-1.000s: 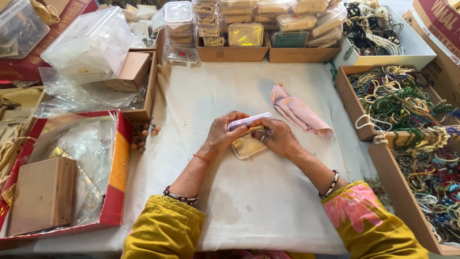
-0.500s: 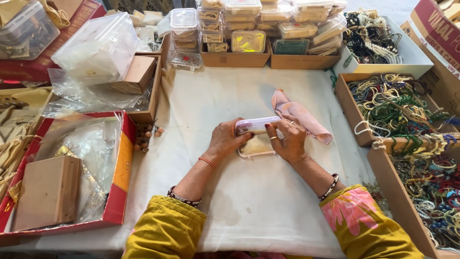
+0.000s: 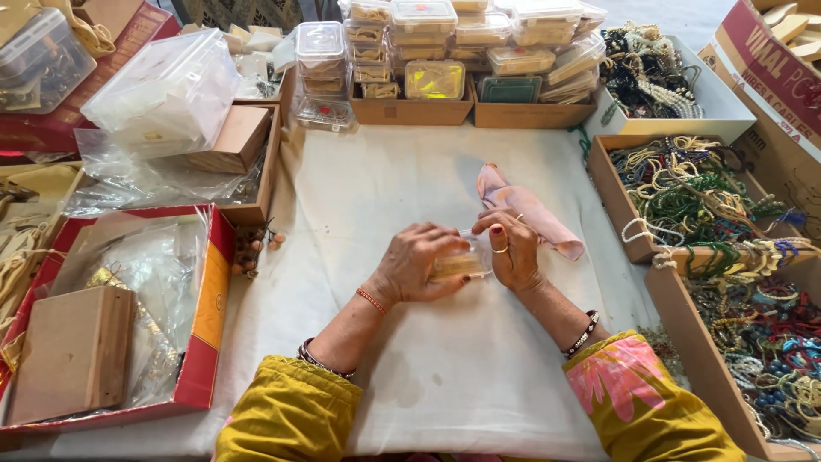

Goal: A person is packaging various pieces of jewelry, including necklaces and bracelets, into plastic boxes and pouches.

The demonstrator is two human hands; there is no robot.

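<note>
Now clasped between left hand (image 3: 417,265) and right hand (image 3: 513,252), fingers curled shut around it: small clear plastic box (image 3: 460,262). Just beyond the right hand, pink cloth (image 3: 528,210); underneath, white table cover (image 3: 410,180), ringed by cardboard trays of beaded necklaces (image 3: 693,197).

Mustard-yellow sleeves at the bottom of the frame, the one at lower right printed with large pink flowers. On the left hand (image 3: 416,265), a thin red-orange thread at the wrist and a dark beaded bangle lower down. On the right hand (image 3: 516,254), a gold finger ring and a dark-and-white beaded bracelet.
</note>
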